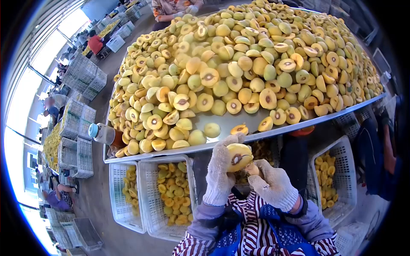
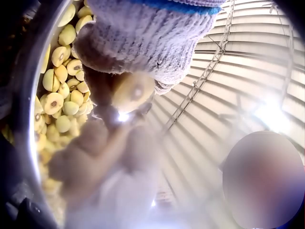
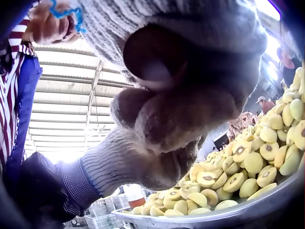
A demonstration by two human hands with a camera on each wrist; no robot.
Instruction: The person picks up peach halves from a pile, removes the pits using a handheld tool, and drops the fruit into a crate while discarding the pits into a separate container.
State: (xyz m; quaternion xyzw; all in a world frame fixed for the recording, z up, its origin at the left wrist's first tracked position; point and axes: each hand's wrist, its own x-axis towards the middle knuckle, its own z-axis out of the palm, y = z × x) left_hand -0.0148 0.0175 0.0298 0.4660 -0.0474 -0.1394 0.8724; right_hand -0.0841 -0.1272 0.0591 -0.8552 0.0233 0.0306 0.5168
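Observation:
Both hands wear pale knitted gloves and meet over the near rim of the table. My left hand (image 1: 218,174) grips a halved yellow peach (image 1: 240,157), its cut face with a brown stone hollow turned toward the right hand. In the left wrist view the same peach half (image 2: 133,91) shows below the glove cuff. My right hand (image 1: 275,186) holds a short tool by its rounded, pale handle (image 1: 253,169), close against the fruit. In the right wrist view the handle's round end (image 3: 155,57) sticks out of the curled fingers; its working tip is hidden.
A metal-rimmed table (image 1: 299,123) bears a heap of halved peaches (image 1: 239,64). Plastic crates (image 1: 168,158) with fruit stand below, left and right. A jar (image 1: 104,134) stands at the table's left corner. Across the table is another person (image 1: 175,8); stacked crates (image 1: 85,74) fill the left.

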